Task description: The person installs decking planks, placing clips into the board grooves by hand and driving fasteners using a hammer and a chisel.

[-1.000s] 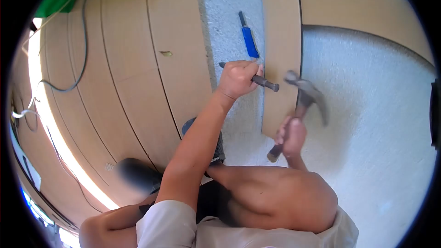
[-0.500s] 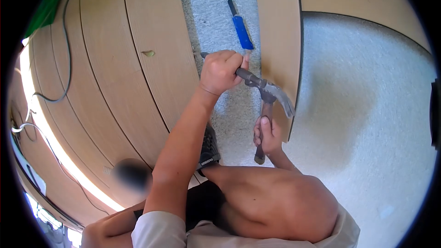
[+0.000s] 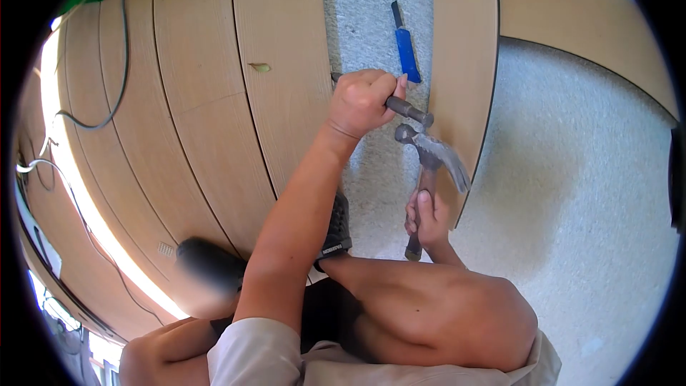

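My left hand [image 3: 363, 102] is closed around a dark, round metal bar [image 3: 410, 111], held crosswise over the gap between the planks. One tip of the bar reaches the edge of the laid floorboards [image 3: 286, 50]; its thicker end sticks out on the right. In my right hand [image 3: 427, 218] is a claw hammer [image 3: 429, 150], gripped by its handle with the head up. The hammer's face is just below the bar's outer end, a small space apart. A blue utility knife [image 3: 406, 53] with its blade out lies on the underlay above my left hand.
A loose plank [image 3: 464, 64] lies on the grey-white underlay [image 3: 557, 171] to the right of the gap. Another board [image 3: 579, 21] is at the upper right. A dark cable [image 3: 127, 50] runs over the boards at left. My shoe [image 3: 336, 232] rests beside the gap.
The hammer head has come away from the bar's end and dropped slightly below it. The bar stays in my left hand. The whole view has shifted a little.
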Available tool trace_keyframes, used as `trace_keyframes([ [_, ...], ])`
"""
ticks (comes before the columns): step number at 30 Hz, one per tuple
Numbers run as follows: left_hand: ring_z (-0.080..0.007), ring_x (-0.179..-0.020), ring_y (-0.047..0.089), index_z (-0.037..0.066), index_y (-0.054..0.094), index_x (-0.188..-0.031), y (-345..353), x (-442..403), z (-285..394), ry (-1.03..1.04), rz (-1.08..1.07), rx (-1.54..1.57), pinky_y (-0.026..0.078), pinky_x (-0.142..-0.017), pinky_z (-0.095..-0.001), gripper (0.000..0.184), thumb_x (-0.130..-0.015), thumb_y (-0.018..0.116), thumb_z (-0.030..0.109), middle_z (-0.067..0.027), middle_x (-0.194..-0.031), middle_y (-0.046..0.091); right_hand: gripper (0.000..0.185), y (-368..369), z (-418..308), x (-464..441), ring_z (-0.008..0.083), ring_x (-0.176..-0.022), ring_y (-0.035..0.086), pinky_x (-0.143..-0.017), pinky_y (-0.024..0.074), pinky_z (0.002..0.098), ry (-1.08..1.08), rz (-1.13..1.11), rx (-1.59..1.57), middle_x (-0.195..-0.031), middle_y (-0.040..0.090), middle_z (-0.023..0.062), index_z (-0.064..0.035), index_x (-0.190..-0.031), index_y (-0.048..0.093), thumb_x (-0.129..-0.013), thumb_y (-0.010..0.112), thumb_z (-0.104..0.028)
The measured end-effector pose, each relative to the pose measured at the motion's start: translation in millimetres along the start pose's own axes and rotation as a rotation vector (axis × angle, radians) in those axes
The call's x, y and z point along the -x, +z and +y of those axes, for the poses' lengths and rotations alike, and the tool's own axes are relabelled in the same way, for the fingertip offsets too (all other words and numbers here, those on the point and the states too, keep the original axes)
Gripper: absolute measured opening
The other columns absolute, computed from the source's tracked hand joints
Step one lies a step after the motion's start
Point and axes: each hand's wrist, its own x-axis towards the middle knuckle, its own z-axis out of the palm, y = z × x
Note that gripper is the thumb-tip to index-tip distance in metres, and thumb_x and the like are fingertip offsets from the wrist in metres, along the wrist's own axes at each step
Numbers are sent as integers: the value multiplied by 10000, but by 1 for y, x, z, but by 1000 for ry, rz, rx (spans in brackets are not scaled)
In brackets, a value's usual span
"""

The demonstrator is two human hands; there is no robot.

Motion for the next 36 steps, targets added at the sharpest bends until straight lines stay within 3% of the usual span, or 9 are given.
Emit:
trace_keyframes([
  [7, -298, -470, 521, 65, 470, -627, -4, -3, -7, -27, 21, 32, 411, -458, -421, 378, -901, 730, 86, -107, -558, 475, 319, -2, -33, 5, 87, -507, 456, -469, 426, 257, -104, -43, 72, -719, 500, 16, -58, -1030, 493, -1095, 499, -370],
  [11, -312, -490, 556, 80, 472, -619, -5, -6, -11, -89, 8, 36, 439, -475, -429, 391, -895, 745, 131, -114, -563, 511, 588, -2, -86, 16, 137, -507, 516, -466, 450, 283, -244, -33, 119, -700, 561, 63, -27, -1072, 525, -983, 602, -604],
  [15, -322, -499, 555, 75, 484, -620, -8, -10, -12, -138, -8, 52, 435, -486, -436, 393, -913, 738, 143, -122, -574, 523, 649, -16, -151, 31, 160, -598, 571, -531, 495, 312, -397, -327, -27, -764, 593, 96, 3, -1077, 551, -955, 648, -627],
  [19, -329, -504, 551, 68, 501, -630, -7, -11, -11, -150, 46, 104, 438, -491, -439, 379, -923, 729, 144, -127, -578, 529, 684, 3, -155, 23, 224, -525, 519, -424, 467, 355, -1019, -257, 34, -735, 541, 69, -57, -1069, 534, -949, 542, -731],
  [22, -315, -459, 433, 30, 480, -639, -3, -15, -12, -141, 69, 154, 361, -462, -410, 418, -971, 707, 146, -151, -557, 439, 455, 8, -154, 10, 148, -649, 555, -552, 458, 318, -769, -94, 895, -874, 631, 99, -8, -1224, 547, -1085, 463, -433],
  [25, -317, -469, 424, 23, 486, -646, -3, -21, -23, -206, 85, 138, 355, -464, -407, 417, -977, 703, 153, -157, -565, 449, 482, -28, -192, 48, 143, -659, 557, -547, 445, 290, -453, -299, 579, -838, 607, 86, -24, -1198, 544, -1067, 508, -486],
  [28, -319, -469, 420, 21, 491, -650, -3, -8, -13, -206, 81, 144, 353, -467, -407, 415, -980, 701, 158, -160, -567, 455, 524, 19, -181, 39, 154, -551, 488, -481, 416, 281, -963, -234, -34, -725, 542, 37, -71, -1085, 559, -1009, 584, -588],
  [32, -318, -468, 423, 21, 489, -653, -5, -12, -15, -180, 78, 140, 354, -469, -406, 410, -977, 701, 153, -160, -569, 455, 562, 13, -180, 21, 145, -411, 436, -384, 374, 289, -274, 54, 599, -552, 448, 15, -83, -929, 527, -1021, 513, -637],
  [36, -320, -467, 441, 27, 481, -634, -2, -13, -17, -128, 105, 112, 361, -470, -414, 419, -975, 696, 144, -164, -563, 452, 619, 19, -191, 41, 142, -445, 444, -385, 389, 294, -763, -83, 124, -639, 488, 34, -100, -981, 494, -972, 510, -718],
])
